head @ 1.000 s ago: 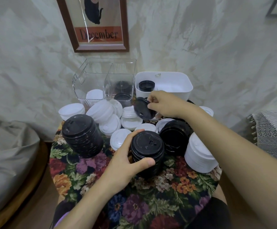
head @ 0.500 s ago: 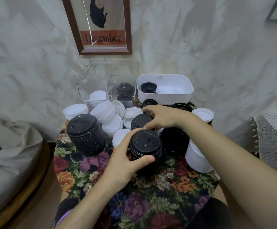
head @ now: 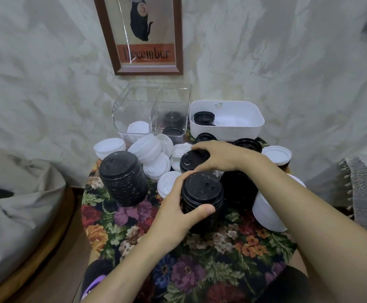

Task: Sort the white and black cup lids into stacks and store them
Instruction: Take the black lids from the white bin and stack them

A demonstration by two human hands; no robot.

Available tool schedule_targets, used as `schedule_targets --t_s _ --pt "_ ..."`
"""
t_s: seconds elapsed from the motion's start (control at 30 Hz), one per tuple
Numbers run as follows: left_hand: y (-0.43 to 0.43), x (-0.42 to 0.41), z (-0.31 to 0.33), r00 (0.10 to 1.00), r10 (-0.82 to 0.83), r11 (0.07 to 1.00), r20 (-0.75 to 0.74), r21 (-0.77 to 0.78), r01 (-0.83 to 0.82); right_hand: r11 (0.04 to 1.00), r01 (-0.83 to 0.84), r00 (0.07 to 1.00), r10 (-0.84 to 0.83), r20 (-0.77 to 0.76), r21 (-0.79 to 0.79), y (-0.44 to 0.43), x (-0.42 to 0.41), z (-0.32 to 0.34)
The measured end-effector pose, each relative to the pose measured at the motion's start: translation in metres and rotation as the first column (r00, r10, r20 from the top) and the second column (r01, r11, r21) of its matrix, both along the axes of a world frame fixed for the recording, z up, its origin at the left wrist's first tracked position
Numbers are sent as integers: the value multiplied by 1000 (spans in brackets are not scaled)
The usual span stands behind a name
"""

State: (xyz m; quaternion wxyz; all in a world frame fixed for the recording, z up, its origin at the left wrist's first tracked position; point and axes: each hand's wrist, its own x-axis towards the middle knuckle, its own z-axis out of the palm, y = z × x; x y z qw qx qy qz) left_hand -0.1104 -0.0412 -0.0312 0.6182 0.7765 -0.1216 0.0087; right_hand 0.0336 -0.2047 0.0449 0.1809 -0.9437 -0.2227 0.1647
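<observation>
My left hand (head: pixel 178 213) grips a stack of black lids (head: pixel 202 195) standing on the floral tablecloth (head: pixel 200 270). My right hand (head: pixel 219 155) holds a single black lid (head: pixel 189 161) by its rim, just behind and above that stack. A taller stack of black lids (head: pixel 122 177) stands to the left. Loose white lids (head: pixel 152 154) lie behind it in a pile. A white stack (head: pixel 267 213) lies tipped at the right under my right forearm, beside upturned black lids (head: pixel 237 189).
At the back stand a clear bin (head: pixel 134 119) holding a white lid, a smaller clear box (head: pixel 171 119) with black lids, and a white tub (head: pixel 239 125) with one black lid. The wall is close behind. A grey cushion (head: pixel 14 204) lies at the left.
My right hand carried the single black lid from near the white tub back toward me, down to just behind the held stack. My left hand kept its grip on the stack.
</observation>
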Motion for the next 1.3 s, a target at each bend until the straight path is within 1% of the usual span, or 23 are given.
schedule_targets --t_s 0.07,0.13,0.23,0.33,0.5,0.7,0.83,1.03,1.13,1.3 --pt "0 1 -1 1000 -9 1000 1 0 9 987 53 999 -53 -1 149 6 4 3" --pt "1 2 -2 1000 -14 1000 -2 2 14 960 61 998 -61 -7 274 15 6 10" --pt "2 3 -2 1000 -5 1000 -17 -3 5 939 9 999 -24 40 345 35 1 27" --pt "2 3 -3 1000 6 1000 -20 5 -6 940 -79 997 66 50 333 60 -6 42" --pt "3 4 -4 1000 15 1000 -17 2 -15 938 -221 975 203 95 267 100 -18 52" --pt "2 2 -2 1000 25 1000 -17 10 -25 923 -291 957 286 56 251 125 -19 38" --pt "5 1 -7 999 17 1000 -41 -1 -17 922 -298 954 299 36 247 124 -13 28" --pt "5 -5 -10 997 -15 999 -78 44 19 909 -301 949 314 -2 289 122 -11 24" --pt "7 -3 -8 998 -9 999 -69 53 12 904 -311 943 332 -25 294 121 -13 22" --pt "15 -2 -7 999 32 998 -30 61 -31 905 -280 949 312 -52 321 120 -13 17"
